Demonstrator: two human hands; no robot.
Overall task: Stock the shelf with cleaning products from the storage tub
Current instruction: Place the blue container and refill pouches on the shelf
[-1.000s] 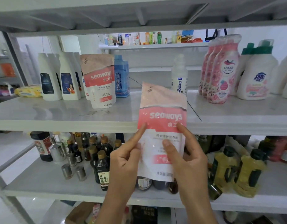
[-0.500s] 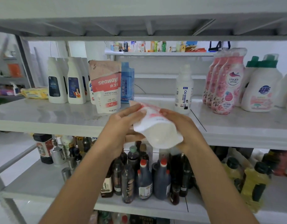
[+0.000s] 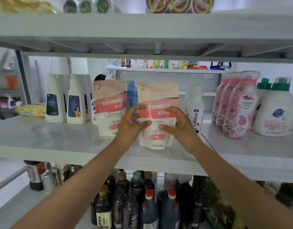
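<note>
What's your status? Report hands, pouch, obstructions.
Left hand, right hand grip the pouch. Upright on middle shelf, right of matching pouch. White bottle close on right.

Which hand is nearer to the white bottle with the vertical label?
Right. The right hand holds the pouch at its right edge, beside the white bottle; the left hand holds its left edge.

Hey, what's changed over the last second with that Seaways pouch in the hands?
The held Seaways pouch went up and forward from in front of the shelf edge, tipped flat on the way, and now stands upright on the middle shelf, right of the first Seaways pouch. The left hand and right hand still hold its sides. The first pouch, white bottles and pink bottles stayed put.
</note>
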